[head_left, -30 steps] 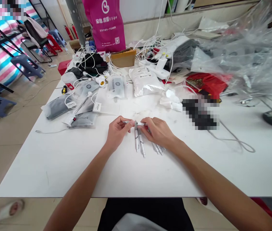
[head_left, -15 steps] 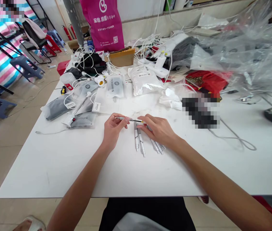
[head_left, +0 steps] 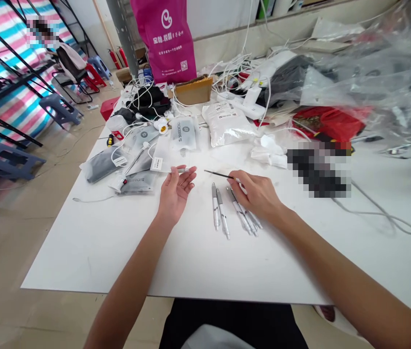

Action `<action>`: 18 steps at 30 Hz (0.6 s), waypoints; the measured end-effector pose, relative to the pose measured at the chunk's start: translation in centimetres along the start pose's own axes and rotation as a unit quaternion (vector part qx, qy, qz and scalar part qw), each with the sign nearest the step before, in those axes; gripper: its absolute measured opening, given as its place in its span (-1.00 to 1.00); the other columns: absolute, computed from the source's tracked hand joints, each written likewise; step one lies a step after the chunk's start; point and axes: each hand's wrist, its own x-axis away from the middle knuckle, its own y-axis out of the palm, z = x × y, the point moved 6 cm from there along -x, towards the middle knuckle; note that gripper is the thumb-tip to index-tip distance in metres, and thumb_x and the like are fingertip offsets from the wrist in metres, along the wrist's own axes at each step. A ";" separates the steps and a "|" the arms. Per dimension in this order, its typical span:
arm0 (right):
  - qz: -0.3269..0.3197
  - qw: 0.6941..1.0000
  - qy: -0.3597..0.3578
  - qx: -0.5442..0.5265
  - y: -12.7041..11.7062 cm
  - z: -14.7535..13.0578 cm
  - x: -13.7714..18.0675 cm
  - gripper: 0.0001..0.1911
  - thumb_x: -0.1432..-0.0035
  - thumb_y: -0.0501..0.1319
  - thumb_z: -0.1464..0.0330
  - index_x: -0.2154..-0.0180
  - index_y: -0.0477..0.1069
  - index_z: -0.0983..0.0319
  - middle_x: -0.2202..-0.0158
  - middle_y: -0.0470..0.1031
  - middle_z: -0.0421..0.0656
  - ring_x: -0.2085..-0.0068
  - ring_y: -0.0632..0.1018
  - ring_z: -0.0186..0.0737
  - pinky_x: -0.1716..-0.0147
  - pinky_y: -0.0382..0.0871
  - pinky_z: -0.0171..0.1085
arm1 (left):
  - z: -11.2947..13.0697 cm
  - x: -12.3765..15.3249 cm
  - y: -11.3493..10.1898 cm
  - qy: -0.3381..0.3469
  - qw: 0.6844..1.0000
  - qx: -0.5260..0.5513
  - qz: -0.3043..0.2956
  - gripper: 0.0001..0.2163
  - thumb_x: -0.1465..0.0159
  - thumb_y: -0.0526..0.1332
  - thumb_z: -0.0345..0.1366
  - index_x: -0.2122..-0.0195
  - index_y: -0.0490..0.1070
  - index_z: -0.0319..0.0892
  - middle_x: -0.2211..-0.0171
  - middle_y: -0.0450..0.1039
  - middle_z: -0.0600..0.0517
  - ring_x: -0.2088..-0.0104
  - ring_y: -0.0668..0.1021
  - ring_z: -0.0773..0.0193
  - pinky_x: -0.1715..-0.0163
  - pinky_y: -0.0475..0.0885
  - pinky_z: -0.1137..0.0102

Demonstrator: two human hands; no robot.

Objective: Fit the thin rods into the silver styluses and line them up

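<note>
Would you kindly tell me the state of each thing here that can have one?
Left hand, palm up, holding pale pen part
Right hand, pinching dark refill
Dark refill, exposed, tip free
Pens, lying on the table
White cables, tangled
Magenta bag, upright
White packet, bulging
Clear plastic, crumpled

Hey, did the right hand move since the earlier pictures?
Yes. Against the leftmost pen lying below it, the right hand has shifted a little to the right.
</note>
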 end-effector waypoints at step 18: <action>-0.017 1.000 0.000 -0.018 0.4 -0.2 0.0 -0.78 -0.52 0.04 0.29 0.08 0.44 0.19 0.40 0.59 -0.17 0.54 0.43 -0.29 0.49 0.10 -0.27 | 0.8 0.0 0.1 0.036 0.998 -0.043 -0.019 -0.61 -0.27 0.46 0.00 -0.01 0.60 -0.10 0.07 0.63 -0.05 0.06 0.63 0.29 0.06 0.49 0.40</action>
